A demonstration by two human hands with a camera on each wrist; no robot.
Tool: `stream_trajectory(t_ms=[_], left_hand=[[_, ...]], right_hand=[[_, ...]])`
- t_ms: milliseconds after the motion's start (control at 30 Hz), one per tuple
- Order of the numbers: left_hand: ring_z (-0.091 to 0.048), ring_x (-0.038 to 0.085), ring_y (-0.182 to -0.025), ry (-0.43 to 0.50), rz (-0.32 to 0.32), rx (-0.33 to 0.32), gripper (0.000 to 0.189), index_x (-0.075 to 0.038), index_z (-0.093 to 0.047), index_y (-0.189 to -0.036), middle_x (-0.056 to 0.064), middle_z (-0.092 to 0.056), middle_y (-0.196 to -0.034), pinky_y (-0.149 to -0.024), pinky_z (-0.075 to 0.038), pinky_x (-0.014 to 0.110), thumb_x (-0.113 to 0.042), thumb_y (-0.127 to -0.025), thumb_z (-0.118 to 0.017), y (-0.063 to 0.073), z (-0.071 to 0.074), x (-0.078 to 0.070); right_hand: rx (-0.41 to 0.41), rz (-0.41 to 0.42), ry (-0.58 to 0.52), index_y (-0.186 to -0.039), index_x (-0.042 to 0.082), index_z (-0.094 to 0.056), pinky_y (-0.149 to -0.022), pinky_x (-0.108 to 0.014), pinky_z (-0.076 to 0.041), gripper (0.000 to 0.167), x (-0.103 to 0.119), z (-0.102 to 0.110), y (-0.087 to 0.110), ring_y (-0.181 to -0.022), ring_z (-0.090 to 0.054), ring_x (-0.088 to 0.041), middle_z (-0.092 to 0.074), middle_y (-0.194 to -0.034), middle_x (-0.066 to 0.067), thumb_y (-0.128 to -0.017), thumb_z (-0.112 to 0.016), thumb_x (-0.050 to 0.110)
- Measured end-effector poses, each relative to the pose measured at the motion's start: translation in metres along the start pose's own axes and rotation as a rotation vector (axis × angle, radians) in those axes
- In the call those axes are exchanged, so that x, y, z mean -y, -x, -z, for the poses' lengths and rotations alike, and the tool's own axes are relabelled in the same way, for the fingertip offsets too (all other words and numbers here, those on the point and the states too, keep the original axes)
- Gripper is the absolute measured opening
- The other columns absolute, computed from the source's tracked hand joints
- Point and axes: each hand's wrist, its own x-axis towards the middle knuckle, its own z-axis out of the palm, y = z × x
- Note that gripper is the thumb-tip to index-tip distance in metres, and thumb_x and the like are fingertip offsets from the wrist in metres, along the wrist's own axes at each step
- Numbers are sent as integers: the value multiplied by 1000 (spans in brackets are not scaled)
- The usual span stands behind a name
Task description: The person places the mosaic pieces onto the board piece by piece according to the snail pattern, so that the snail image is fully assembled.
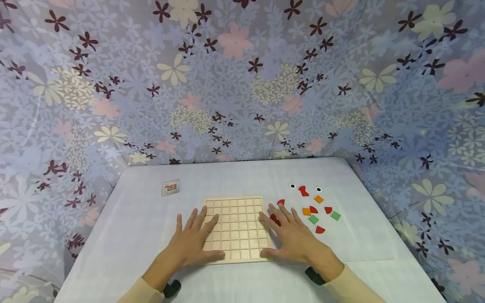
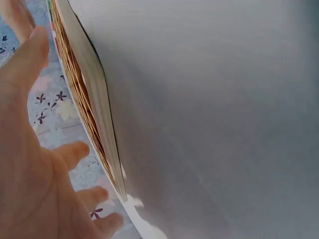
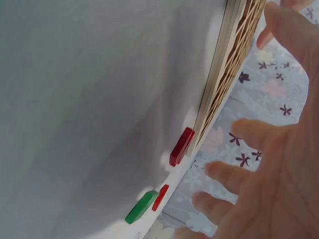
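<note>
a person's left hand (image 1: pixel 191 244) and right hand (image 1: pixel 297 242), both splayed wide, are flanking a gridded board (image 1: pixel 240 227) at nine and three o'clock. a picture card (image 1: pixel 170 187) is lying toward ten; red, orange and green pieces (image 1: pixel 313 219) are lying between two and three, two eye-like discs (image 1: pixel 318 190) sitting toward two. floral fabric (image 1: pixel 235 84) is hanging at twelve.

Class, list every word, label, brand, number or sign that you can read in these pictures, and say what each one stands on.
No readable text in any view.
Small card: printed grid and coloured picture; any lettering is too small to read.
Wooden grid board: no writing visible.
Green piece: no writing visible.
</note>
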Motion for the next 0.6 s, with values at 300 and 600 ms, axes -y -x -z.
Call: stream_trajectory(t_ms=[300, 600], left_hand=[[-16, 60, -180, 139, -92, 94, 126, -22, -37, -184, 25, -13, -196, -142, -19, 85, -75, -85, -94, 4, 3, 6], [-16, 68, -176, 184, -139, 66, 119, -18, -47, -180, 23, -21, -195, -142, -26, 79, -64, -84, -101, 2, -1, 3]], right_hand=[[96, 29, -32, -176, 20, -54, -140, -84, -26, 106, 3, 0, -2, -178, -30, -53, -42, -188, -20, -93, -82, 82], [89, 54, 15, -174, 19, -55, -139, -83, -31, 108, 1, 2, 0, -176, -37, -53, -47, -185, -19, -91, -85, 80]])
